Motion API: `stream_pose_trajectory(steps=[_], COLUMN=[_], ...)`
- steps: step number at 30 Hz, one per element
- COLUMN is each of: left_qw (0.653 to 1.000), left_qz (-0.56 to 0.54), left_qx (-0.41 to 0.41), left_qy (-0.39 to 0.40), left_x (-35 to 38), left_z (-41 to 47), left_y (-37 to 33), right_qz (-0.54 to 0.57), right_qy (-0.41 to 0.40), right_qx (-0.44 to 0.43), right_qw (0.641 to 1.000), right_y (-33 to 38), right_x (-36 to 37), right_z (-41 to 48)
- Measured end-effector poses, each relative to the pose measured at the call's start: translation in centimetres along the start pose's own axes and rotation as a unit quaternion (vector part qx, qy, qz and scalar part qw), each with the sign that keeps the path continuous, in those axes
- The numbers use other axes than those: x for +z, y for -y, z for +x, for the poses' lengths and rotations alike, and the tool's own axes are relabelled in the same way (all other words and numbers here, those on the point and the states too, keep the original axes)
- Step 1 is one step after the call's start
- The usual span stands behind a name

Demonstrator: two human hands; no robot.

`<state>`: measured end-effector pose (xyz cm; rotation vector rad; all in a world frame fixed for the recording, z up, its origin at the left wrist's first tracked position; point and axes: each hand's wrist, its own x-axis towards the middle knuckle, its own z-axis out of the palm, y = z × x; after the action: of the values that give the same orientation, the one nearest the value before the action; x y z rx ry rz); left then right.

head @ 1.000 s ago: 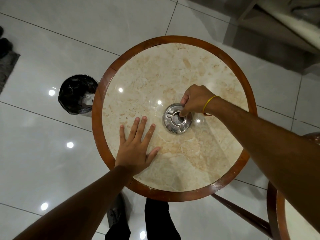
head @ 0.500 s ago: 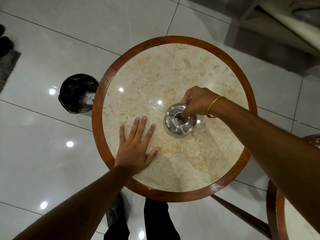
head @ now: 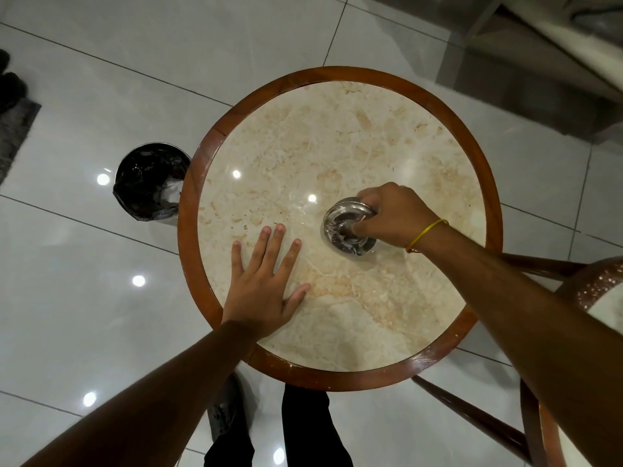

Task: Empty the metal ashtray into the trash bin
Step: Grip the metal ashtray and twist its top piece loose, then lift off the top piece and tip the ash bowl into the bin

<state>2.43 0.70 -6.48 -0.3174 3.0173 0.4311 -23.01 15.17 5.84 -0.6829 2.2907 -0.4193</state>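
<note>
The trash bin [head: 150, 183], lined in black, is set on the floor just beside the desk's [head: 188, 210] left edge — presumably within reach for tipping. The left hand [head: 263, 284] is laid flat, fingers released and spread, apparently for support. Near the desk's middle, the metal ashtray [head: 344, 227] is pinched at its rim by the right hand [head: 394, 214] — thumb inside, fingers outside. Its far side is covered; whether it is lifted cannot be told, and its contents are indistinct.

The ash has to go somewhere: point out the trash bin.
In the head view the trash bin stands on the tiled floor at the left, right against the round table's wooden rim, beyond the flat left hand.
</note>
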Motion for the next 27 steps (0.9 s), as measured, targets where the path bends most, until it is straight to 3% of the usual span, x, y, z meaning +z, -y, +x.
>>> stream_pose_trajectory(steps=[5, 10, 15, 18, 23, 27], left_qw=[1.0, 1.0, 1.0, 1.0, 1.0, 1.0], left_qz=[-0.006, -0.003, 0.004, 0.009, 0.011, 0.003], left_qx=[0.0, 0.001, 0.002, 0.004, 0.005, 0.004], left_qy=[-0.003, -0.004, 0.003, 0.003, 0.007, 0.008], left_x=[-0.1, -0.2, 0.1, 0.2, 0.3, 0.1], left_z=[0.0, 0.0, -0.1, 0.0, -0.1, -0.1], left_y=[-0.1, 0.0, 0.1, 0.2, 0.2, 0.1], right_qz=[-0.009, 0.073, 0.043, 0.037, -0.001, -0.151], right_qy=[-0.02, 0.055, 0.096, 0.024, -0.202, -0.295], right_qx=[-0.009, -0.06, -0.063, -0.047, -0.011, 0.0], right_qw=[1.0, 0.994, 0.992, 0.998, 0.979, 0.943], right_y=[-0.2, -0.7, -3.5, -6.2, -9.8, -10.9], right_x=[0.0, -1.1, -5.0, -7.6, -5.5, -0.5], right_z=[-0.9, -3.4, -5.8, -6.9, -6.7, -7.0])
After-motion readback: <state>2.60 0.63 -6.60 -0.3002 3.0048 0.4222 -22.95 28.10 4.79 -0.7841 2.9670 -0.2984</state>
